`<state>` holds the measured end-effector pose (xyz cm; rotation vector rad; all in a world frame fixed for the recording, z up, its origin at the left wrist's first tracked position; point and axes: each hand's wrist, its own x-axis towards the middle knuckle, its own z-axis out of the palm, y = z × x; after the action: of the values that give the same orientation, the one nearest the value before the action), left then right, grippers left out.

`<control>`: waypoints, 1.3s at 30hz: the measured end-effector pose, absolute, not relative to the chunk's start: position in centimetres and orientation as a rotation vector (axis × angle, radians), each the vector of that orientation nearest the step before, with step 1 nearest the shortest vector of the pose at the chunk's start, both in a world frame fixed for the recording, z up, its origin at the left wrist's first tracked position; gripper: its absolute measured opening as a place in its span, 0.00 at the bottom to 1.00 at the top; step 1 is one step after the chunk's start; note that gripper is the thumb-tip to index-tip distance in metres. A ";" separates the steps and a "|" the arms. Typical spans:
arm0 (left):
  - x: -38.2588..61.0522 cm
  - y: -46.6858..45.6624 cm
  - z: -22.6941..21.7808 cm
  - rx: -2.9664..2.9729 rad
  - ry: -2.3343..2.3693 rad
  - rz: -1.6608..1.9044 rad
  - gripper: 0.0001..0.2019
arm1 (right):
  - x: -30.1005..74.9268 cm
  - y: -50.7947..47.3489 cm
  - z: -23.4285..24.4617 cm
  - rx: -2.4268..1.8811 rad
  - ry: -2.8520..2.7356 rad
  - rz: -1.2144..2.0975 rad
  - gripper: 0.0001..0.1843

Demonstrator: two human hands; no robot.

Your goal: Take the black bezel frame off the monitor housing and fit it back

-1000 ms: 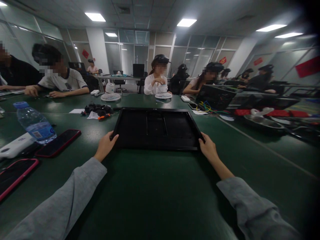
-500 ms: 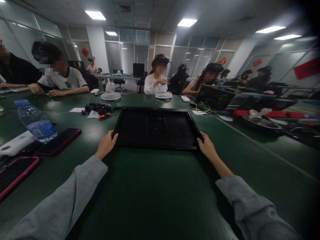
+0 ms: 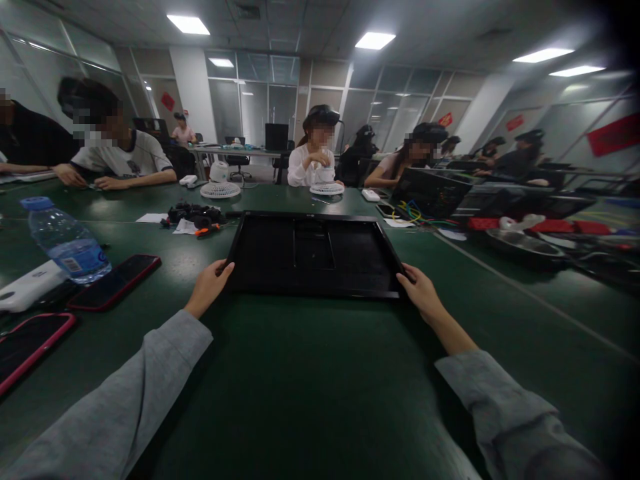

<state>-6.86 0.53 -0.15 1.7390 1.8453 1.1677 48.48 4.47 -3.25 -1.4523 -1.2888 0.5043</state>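
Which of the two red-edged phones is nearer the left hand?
The dark-red phone lying right by the water bottle, closer to the left hand; the pink-edged phone sits farther out at the picture's left edge.

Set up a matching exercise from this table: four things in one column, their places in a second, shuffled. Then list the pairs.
1 black panel
2 water bottle
3 red-edged phone
4 white fan

A far side of the table
B blue cap, left of the phone
C between bottle and panel
D near corners in left hand and right hand

Pairs: 1-D, 2-B, 3-C, 4-A.
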 end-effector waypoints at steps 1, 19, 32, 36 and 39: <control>-6.9 0.6 -0.2 1.753 1.852 1.160 0.25 | 48.5 4.5 -3.4 -1.458 -1.299 0.483 0.26; -7.0 1.0 -0.7 1.881 1.990 0.960 0.25 | 50.1 5.8 -5.6 -1.550 -1.427 0.263 0.27; -6.8 0.6 -0.3 1.944 2.015 0.934 0.25 | 50.2 6.0 -5.6 -1.558 -1.440 0.262 0.27; -6.8 0.9 -0.7 1.944 2.052 0.908 0.25 | 50.3 6.1 -5.6 -1.573 -1.456 0.238 0.27; -6.9 1.0 -0.8 1.957 2.037 0.889 0.24 | 50.2 6.1 -5.4 -1.596 -1.477 0.195 0.27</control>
<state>-6.87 1.02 -0.83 1.9567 2.0367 0.8891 50.17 6.07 -5.42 -1.5959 -1.4767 0.1947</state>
